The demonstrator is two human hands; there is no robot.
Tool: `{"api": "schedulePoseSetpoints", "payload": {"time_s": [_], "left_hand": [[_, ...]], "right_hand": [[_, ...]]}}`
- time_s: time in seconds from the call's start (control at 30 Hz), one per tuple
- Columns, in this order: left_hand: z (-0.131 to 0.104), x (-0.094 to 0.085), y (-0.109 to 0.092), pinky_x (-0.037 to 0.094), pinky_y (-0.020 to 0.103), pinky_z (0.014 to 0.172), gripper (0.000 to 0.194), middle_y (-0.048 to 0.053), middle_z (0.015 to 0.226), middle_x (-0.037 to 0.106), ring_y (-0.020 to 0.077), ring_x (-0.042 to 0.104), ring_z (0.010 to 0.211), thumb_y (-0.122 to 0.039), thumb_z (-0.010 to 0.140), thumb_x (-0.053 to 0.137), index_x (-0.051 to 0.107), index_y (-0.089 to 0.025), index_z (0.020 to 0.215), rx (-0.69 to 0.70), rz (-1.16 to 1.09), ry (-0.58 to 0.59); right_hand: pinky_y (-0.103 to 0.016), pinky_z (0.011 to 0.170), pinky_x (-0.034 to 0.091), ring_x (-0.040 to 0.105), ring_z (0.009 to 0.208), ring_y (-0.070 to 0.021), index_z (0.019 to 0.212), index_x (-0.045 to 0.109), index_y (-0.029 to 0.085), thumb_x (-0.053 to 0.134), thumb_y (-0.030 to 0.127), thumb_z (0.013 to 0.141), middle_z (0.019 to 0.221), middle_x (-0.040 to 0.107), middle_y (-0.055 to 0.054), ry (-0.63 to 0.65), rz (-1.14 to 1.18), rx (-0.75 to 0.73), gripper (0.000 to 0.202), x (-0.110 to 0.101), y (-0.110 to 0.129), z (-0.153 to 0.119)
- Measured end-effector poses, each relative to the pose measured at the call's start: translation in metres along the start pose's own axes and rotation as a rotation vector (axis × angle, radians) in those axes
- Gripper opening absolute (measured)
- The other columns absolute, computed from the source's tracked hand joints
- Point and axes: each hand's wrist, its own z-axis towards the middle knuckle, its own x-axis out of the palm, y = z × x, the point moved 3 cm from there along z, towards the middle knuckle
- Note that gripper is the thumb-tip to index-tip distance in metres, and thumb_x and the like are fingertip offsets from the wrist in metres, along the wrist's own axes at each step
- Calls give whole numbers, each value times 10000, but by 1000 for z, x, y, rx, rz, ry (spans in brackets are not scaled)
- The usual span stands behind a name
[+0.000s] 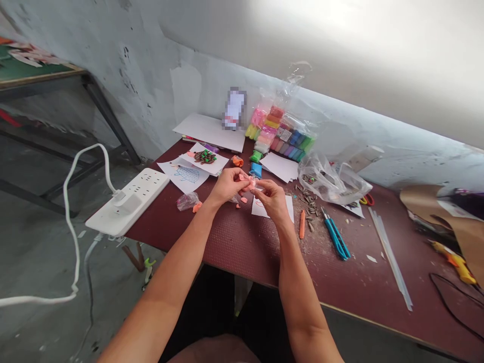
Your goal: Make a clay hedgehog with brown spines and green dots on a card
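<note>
Both hands meet over the middle of the tabletop point(242, 247), the left hand point(228, 185) and the right hand point(273, 198) close together, with a piece of peach clay point(247, 183) between their fingertips. The grip of each is closed on the clay, thumb against fingers, and the clay is raised above the tabletop; its exact shape is partly hidden by the fingers. Below the right hand lies a white card point(289, 206) with a reddish drawn line, partly covered by that hand. Small clay bits point(244, 200) lie just beside the card, on its left. Beyond the hands are a blue packet point(256, 169), a green packet point(256, 157) and an orange lump point(237, 161), with bagged coloured clay point(291, 142) near the wall. To the left, a blue drawing point(185, 176) lies partly under a sheet that bears a brown and green pile point(205, 157). To the right, dark seeds point(310, 206) are scattered in front of a clear bag point(321, 176), near an orange stick point(302, 224) and a teal tool point(336, 237). Farther right lie translucent rods point(391, 259) and a yellow glue gun point(456, 262)
</note>
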Motion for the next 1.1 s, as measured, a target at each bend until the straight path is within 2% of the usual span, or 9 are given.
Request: {"api": "schedulePoseSetpoints", "payload": {"time_s": [0.1, 0.23, 0.37, 0.47, 0.63, 0.8, 1.0, 1.1], "left_hand": [[-1, 3, 2, 555, 213, 502, 103, -20, 631, 643, 107, 608, 541, -168, 754, 754, 656, -142, 774, 0, 85, -9], [-1, 3, 4, 483, 179, 483, 88, -23, 627, 617, 113, 612, 561, -160, 765, 728, 650, -150, 726, 40, 258, -57], [1, 4, 7, 504, 187, 507, 184, -22, 653, 627, 110, 624, 577, -208, 769, 789, 619, -153, 728, 38, 152, 8], [3, 3, 7, 527, 200, 501, 227, -5, 689, 654, 103, 612, 571, -264, 795, 822, 633, -140, 776, 33, 66, 29], [3, 1, 7, 525, 202, 462, 200, 5, 691, 666, 99, 593, 544, -235, 823, 819, 651, -128, 798, 21, 79, -11], [2, 4, 7, 566, 229, 500, 236, -19, 674, 643, 106, 614, 559, -221, 794, 857, 655, -123, 867, -5, -37, 93], [4, 1, 2, 518, 175, 494, 230, -33, 661, 640, 79, 607, 537, -172, 789, 865, 670, -112, 896, 4, -22, 37], [2, 2, 2, 542, 192, 490, 298, -8, 750, 679, 93, 642, 555, -213, 778, 903, 667, -116, 933, -29, -3, 86]], "right_hand": [[-294, 602, 445, 547, 639, -129, 1014, 826, 220, 767, 514, 851, 1013, 723, -72, 17, -116, -38, 341, 2, 2, -2], [-299, 679, 447, 585, 686, -151, 942, 801, 224, 723, 414, 903, 901, 715, -47, -13, -306, -134, 208, 6, 12, -6], [-292, 668, 410, 567, 679, -160, 754, 715, 218, 654, 386, 926, 752, 674, -31, -81, -400, -133, 249, 5, 14, -7], [-286, 622, 368, 528, 639, -160, 709, 686, 218, 660, 443, 905, 657, 628, -13, -82, -321, -61, 300, 3, 10, -5], [-277, 582, 342, 465, 579, -137, 841, 746, 204, 723, 517, 822, 679, 636, 6, 53, -84, 57, 315, 4, 0, -2], [-277, 611, 369, 509, 648, -154, 762, 689, 213, 722, 506, 850, 690, 605, -2, -49, -167, -20, 308, 6, 2, -4], [-289, 666, 451, 583, 729, -177, 792, 683, 217, 688, 565, 891, 784, 671, -38, -54, -131, -46, 362, 5, 3, -2], [-292, 663, 440, 588, 718, -180, 821, 702, 218, 679, 592, 887, 796, 690, -43, -53, -150, -40, 380, 4, 4, -2]]}}
